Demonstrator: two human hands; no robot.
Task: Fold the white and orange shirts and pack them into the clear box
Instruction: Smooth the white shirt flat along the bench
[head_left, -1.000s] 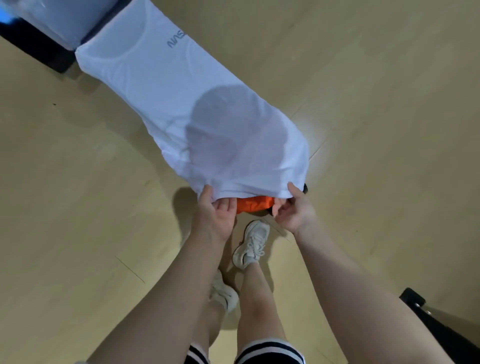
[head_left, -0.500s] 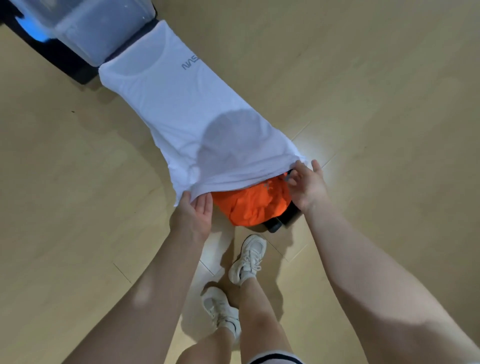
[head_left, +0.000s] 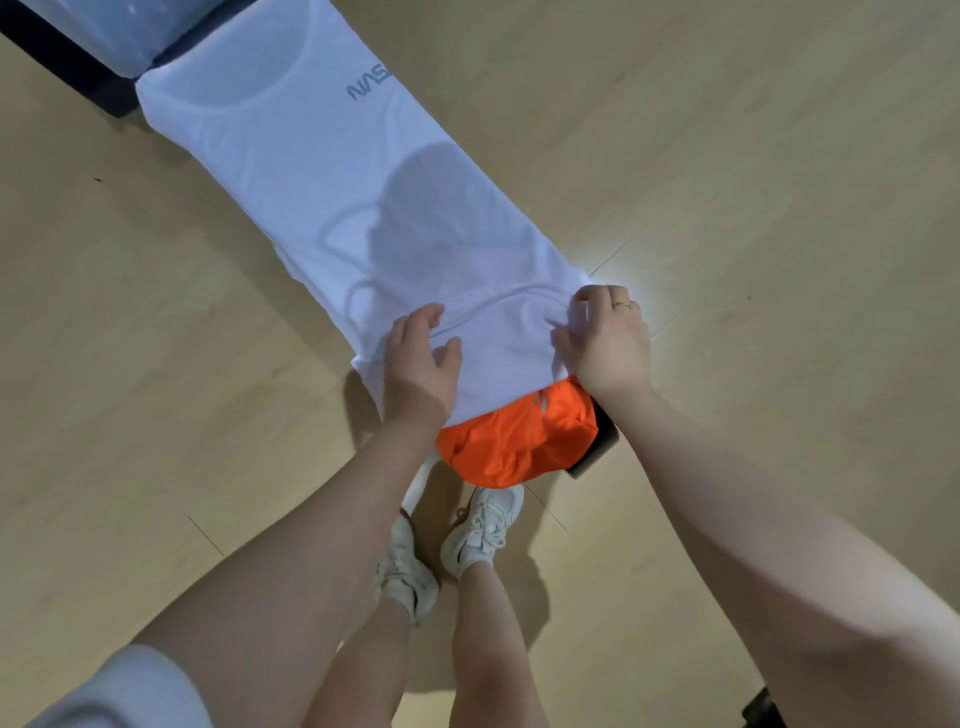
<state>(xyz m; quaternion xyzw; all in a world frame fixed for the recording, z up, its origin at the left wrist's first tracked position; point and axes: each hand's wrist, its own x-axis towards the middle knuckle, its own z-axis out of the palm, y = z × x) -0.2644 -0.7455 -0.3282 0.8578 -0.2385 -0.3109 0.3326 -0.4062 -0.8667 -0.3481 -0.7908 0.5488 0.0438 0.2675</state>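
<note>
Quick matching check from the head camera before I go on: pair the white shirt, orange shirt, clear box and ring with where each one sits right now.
Things:
1. white shirt
2. orange shirt
3. clear box
4. ring

Places:
A. top left corner of the view
B. on a finger of the right hand
C. bunched at the near end, partly under white cloth
D. laid out long, with both hands on its near end

Pairs: 1-D, 2-C, 3-A, 4-B. The left hand lies on the white shirt.
</note>
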